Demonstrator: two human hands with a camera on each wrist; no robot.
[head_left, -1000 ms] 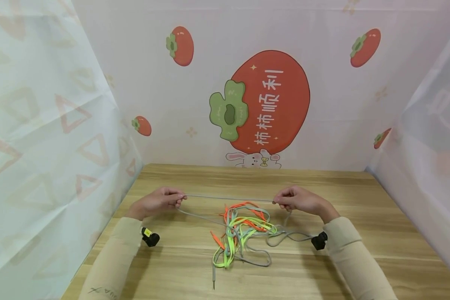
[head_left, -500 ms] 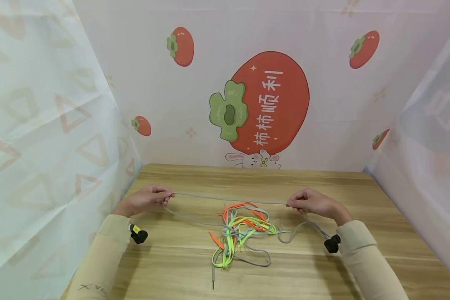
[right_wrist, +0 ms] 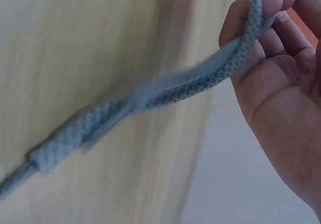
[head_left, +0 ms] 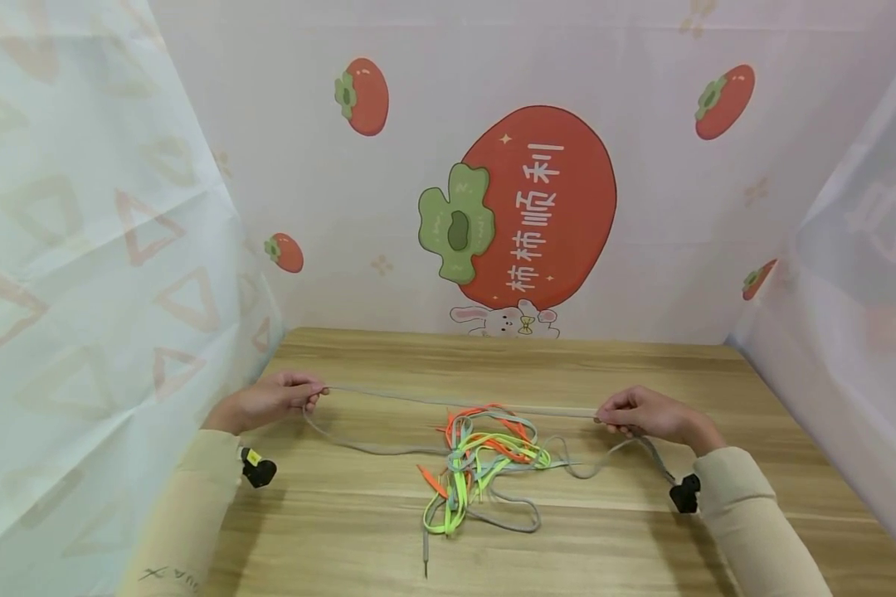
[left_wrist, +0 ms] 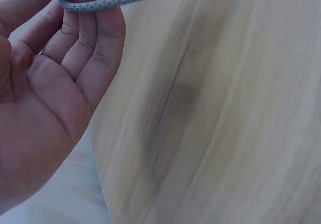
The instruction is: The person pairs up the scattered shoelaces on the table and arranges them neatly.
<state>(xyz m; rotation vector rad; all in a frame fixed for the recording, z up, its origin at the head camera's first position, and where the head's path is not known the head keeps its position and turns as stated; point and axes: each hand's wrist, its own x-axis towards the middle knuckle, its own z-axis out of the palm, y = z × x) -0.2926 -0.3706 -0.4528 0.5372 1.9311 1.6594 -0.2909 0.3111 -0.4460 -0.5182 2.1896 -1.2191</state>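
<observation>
Pinches a grey cord in left hand and right hand, drawn along the far edge of the tangled laces, seemingly mid-untangling, likely needing gentle easing

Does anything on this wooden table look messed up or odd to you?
Yes: the loose heap of neon-yellow, orange and grey fabric laces on the wood-grain table, between the left hand and right hand, looks tangled, its strands looping across one another. I see no spill or obvious damage.
</observation>
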